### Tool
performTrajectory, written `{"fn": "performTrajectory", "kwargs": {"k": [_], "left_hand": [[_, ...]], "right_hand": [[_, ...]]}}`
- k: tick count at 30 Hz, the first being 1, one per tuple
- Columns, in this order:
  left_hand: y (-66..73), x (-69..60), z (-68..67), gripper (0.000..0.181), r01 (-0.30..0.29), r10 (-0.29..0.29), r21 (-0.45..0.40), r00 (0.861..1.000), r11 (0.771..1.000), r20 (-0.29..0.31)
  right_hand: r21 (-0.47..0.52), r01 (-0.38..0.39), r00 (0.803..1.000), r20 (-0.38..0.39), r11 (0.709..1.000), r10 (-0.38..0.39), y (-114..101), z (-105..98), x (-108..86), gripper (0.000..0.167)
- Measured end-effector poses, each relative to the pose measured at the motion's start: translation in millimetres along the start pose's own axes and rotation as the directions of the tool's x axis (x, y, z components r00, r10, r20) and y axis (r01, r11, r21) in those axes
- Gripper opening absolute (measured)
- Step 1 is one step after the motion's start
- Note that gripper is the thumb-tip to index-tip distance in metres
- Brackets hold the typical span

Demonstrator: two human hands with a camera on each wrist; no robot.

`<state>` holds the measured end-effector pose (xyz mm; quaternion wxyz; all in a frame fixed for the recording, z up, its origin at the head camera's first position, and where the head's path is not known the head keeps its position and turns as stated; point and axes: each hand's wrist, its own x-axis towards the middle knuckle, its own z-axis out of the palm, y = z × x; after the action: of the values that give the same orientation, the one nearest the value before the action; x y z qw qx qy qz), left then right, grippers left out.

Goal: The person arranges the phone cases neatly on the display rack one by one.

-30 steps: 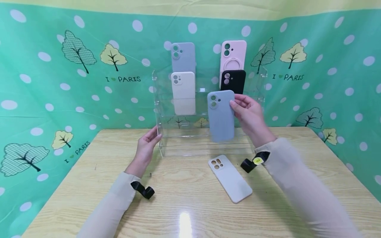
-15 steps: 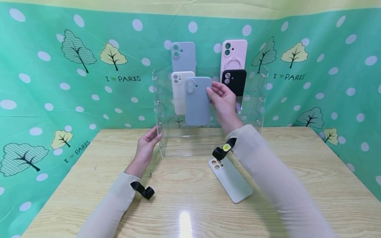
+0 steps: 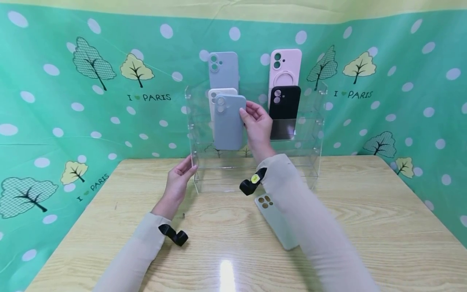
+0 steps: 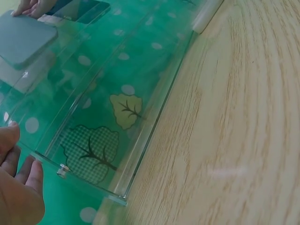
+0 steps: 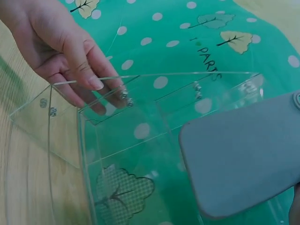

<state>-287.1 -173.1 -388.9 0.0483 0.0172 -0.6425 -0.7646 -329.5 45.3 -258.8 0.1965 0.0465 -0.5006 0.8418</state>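
Note:
My right hand point(image 3: 258, 123) pinches a blue-grey phone case point(image 3: 229, 123) by its right edge, thumb in front. The case is upright before the left side of a clear acrylic display rack point(image 3: 251, 178) and overlaps a white phone case point(image 3: 222, 92) standing there. Whether it touches the rack is unclear. My left hand point(image 3: 178, 178) holds the rack's left side panel, thumb in front and fingers beyond it; the right wrist view shows this hand point(image 5: 70, 56) at the panel edge. In the left wrist view the held case point(image 4: 28, 40) appears at upper left.
Another blue-grey case point(image 3: 224, 71) and a pink case with a ring point(image 3: 285, 67) stand on the top tier. A black case point(image 3: 284, 105) stands below the pink one. A pale case point(image 3: 277, 223) lies on the wooden table point(image 3: 219, 227), partly under my right forearm.
My right hand has carried the blue-grey case left and upward, from below the black case to in front of the white one. The left hand stays on the rack.

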Motion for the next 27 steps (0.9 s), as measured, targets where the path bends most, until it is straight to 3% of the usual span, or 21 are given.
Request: {"fn": "performTrajectory", "kwargs": {"k": [14,27], "left_hand": [[-1.2,0.3,-0.4,0.049,0.004,-0.004,0.008,1.000,1.000,-0.003],[-0.4,0.2,1.1,0.048,0.000,0.000,0.022,1.000,1.000,-0.007]], "right_hand": [[-0.142,0.041,0.998,0.050,0.989,-0.034,28,4,-12.0,0.028],[-0.211,0.002,0.998,0.060,0.978,0.011,38,-7,-19.8,0.028]]}}
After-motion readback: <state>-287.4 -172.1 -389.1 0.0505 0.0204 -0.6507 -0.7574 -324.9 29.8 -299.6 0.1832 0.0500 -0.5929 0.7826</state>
